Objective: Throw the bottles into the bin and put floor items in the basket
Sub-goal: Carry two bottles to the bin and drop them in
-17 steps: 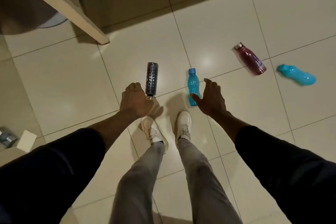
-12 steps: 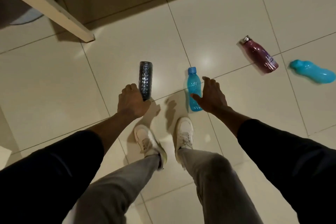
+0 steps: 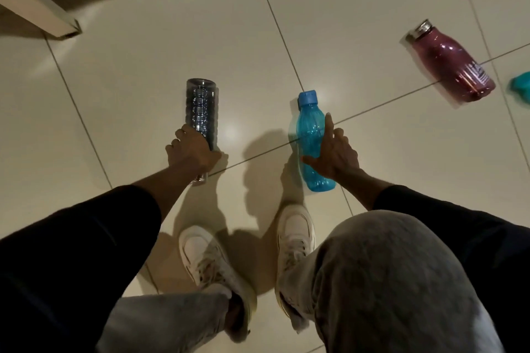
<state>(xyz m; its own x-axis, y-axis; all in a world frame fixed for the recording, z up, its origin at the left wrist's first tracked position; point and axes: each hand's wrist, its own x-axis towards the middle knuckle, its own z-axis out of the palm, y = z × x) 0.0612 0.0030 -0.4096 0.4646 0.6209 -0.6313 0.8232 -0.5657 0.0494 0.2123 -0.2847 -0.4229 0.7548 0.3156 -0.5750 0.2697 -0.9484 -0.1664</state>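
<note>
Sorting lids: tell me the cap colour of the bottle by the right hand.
Blue cap on a teal bottle, clearest in the head view.

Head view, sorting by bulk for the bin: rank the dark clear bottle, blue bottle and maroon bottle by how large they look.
1. Maroon bottle, widest.
2. Dark clear bottle and blue bottle: alike in length; hands cover part of each, so unranked.

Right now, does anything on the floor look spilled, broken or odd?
No spill or damage shows. The dark bottle, blue bottle and maroon bottle lie on their sides on the tiles; a teal item is cut off at the right edge.
</note>
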